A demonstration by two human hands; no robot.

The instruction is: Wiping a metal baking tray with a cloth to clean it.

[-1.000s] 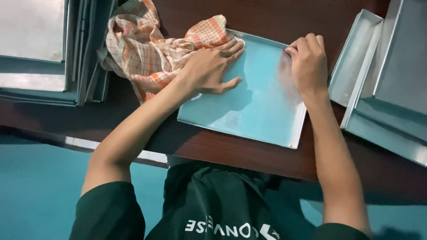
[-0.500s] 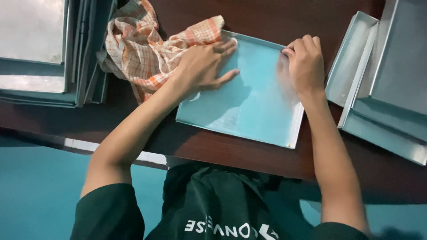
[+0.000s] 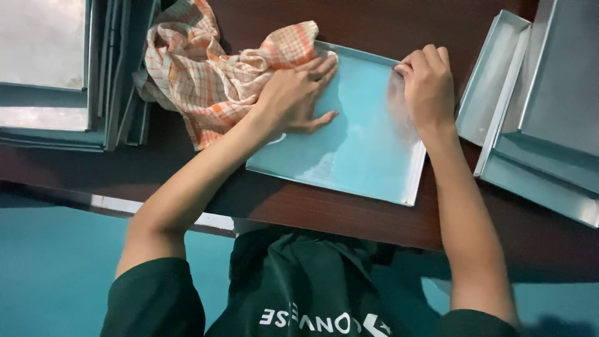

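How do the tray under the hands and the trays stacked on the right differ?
The tray under the hands lies flat and alone on the table; the stacked trays overlap and lean on each other. The flat tray has the left hand pressing a checked cloth on it and the right hand on its far edge; the stacked trays are untouched. Both are shallow, rectangular, rimmed metal.

Dark brown wooden table (image 3: 187, 181) over teal floor (image 3: 50, 268), stacked grey metal trays (image 3: 549, 125) at right, another stack (image 3: 56, 75) at left, soft even light
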